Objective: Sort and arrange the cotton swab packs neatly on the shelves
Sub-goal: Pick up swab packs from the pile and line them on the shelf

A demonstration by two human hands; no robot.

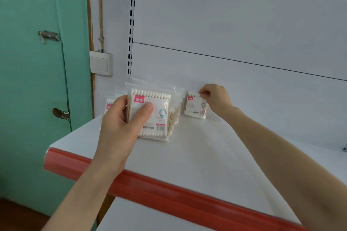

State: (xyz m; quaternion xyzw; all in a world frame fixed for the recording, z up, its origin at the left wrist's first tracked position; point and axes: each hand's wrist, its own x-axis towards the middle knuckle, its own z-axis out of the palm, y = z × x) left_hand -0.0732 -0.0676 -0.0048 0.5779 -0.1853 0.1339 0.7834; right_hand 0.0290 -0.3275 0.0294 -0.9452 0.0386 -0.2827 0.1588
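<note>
While the left hand [122, 118] is wrapped around a bunch of cotton swab packs [157, 118], thumb flat across the front label and fingers curled behind, the right hand [216, 99] is out at the back of the shelf [197, 155], pinching the top edge of a single pack [195, 108] between thumb and fingertips. That single pack stands upright on its bottom edge, right up against the white back panel [244, 90], label facing out. The bunch in the left hand is held up off the shelf, a bit left of the single pack and closer to the camera. You can see wooden sticks of a couple of packs fanned out on its right side, though I can't tell exactly how many are in there. Right behind it there's a crinkly clear plastic bag [150, 84] near the back panel, and whether the hand is holding that too I honestly can't say. Peeking out past the left hand is a third pack [109, 106], mostly hidden, just its red label corner and some swab tips showing, at the left end of the shelf by the back. The shelf is white with a red strip [169, 191] along the front edge. Off to the left are a green door [28, 62] with a bolt latch [49, 36], a white light switch [101, 63] on the wall, and the slotted upright [132, 20] of the shelving.
</note>
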